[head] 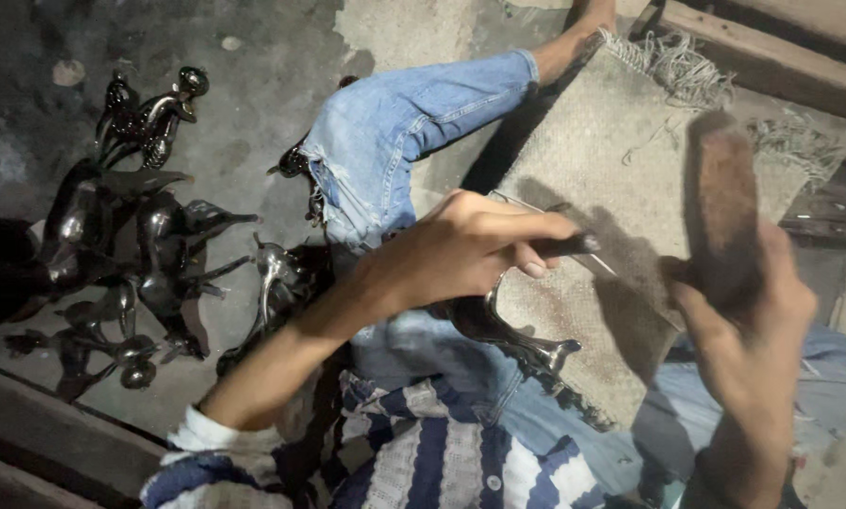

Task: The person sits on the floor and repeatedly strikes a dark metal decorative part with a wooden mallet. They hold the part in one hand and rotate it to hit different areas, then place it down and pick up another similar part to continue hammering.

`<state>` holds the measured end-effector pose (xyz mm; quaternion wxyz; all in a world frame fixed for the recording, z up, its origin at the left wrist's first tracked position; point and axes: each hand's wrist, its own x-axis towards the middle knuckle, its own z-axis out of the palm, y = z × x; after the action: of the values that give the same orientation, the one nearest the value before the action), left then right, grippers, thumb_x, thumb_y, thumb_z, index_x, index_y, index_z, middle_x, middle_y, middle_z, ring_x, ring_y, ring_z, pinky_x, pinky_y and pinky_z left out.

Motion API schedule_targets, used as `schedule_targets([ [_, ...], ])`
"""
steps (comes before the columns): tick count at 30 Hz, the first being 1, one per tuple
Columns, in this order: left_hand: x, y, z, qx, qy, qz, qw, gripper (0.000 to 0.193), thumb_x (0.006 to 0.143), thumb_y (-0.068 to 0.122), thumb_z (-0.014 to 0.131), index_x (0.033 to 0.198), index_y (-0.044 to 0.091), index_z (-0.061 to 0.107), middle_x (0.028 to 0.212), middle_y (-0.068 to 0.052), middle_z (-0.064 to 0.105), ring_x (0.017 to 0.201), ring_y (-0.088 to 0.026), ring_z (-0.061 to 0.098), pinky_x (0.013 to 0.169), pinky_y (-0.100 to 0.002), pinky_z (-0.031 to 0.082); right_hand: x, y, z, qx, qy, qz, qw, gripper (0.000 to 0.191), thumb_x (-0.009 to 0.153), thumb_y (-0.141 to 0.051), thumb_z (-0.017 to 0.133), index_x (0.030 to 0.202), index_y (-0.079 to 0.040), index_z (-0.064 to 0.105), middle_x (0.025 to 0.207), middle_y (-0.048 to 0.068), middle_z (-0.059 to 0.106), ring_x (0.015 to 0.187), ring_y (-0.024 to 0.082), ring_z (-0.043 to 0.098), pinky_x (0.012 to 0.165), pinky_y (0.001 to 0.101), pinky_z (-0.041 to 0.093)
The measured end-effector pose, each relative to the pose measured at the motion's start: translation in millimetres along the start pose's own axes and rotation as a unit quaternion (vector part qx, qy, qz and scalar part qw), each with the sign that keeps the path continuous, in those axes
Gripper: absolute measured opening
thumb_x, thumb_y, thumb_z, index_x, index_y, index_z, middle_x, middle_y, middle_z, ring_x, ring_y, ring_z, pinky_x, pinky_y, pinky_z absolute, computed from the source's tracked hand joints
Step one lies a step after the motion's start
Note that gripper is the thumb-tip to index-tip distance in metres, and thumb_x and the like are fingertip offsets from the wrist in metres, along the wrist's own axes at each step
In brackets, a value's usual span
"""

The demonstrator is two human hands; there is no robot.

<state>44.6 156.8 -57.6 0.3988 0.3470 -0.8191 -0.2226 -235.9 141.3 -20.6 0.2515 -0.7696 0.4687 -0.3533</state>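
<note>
My left hand (460,247) is closed around a thin metal chisel-like tool (588,253), its tip pointing right over a piece of burlap cloth (621,179). Under that hand a shiny dark metal figurine (512,337) rests on my lap. My right hand (753,320) grips a blurred wooden mallet (724,203), raised to the right of the tool. My legs in blue jeans (394,132) stretch out across the floor beneath the cloth.
Several glossy dark metal animal figurines (131,254) lie on the concrete floor (253,85) at the left, one (286,278) right beside my knee. A wooden beam (772,57) runs along the upper right. A low ledge (55,434) borders the lower left.
</note>
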Motion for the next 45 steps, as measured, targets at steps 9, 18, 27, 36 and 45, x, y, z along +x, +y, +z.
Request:
schedule_targets([
  [9,23,2,-13,-0.062,-0.141,-0.072,0.985,0.058,0.078,-0.026,0.051,0.127,0.0,0.065,0.133,-0.026,0.066,0.093,-0.025,0.08,0.037,-0.024,0.048,-17,16,-8,0.086,0.042,0.039,0.995,0.049,0.093,0.007,0.07,0.138,0.01,0.05,0.104,0.017,0.063,0.086,0.022,0.067,0.08,0.0318,0.056],
  [18,29,13,-14,-0.046,-0.156,-0.065,0.985,0.061,0.084,-0.024,0.051,0.136,0.007,0.059,0.119,-0.02,0.074,0.091,-0.021,0.081,0.039,-0.02,0.05,-37,63,4,0.021,0.041,-0.024,0.999,0.058,0.091,0.007,0.069,0.143,0.003,0.046,0.099,0.015,0.067,0.084,0.024,0.07,0.078,0.0332,0.059],
  [27,28,3,-8,-0.023,-0.158,-0.055,0.986,0.058,0.088,-0.019,0.058,0.139,0.009,0.06,0.093,-0.013,0.079,0.076,-0.016,0.079,0.047,-0.022,0.054,-74,109,16,0.174,0.107,0.016,0.979,0.062,0.105,0.014,0.057,0.158,0.002,0.027,0.122,0.016,0.056,0.093,0.023,0.063,0.092,0.0318,0.057],
  [36,24,-4,-6,0.022,-0.15,-0.012,0.988,0.057,0.082,-0.018,0.062,0.133,0.006,0.065,0.097,-0.012,0.08,0.065,-0.015,0.076,0.04,-0.022,0.055,-35,50,2,-0.006,0.022,-0.063,0.998,0.046,0.09,0.014,0.063,0.135,0.008,0.055,0.112,0.023,0.064,0.097,0.032,0.067,0.092,0.0394,0.06],
  [45,24,-4,-6,-0.003,-0.136,0.003,0.991,0.067,0.085,-0.009,0.065,0.144,0.021,0.056,0.1,-0.009,0.078,0.066,-0.012,0.07,0.048,-0.02,0.057,-37,41,3,-0.009,-0.005,-0.017,1.0,0.043,0.087,0.015,0.061,0.13,0.011,0.058,0.102,0.02,0.068,0.09,0.026,0.07,0.082,0.0342,0.056],
])
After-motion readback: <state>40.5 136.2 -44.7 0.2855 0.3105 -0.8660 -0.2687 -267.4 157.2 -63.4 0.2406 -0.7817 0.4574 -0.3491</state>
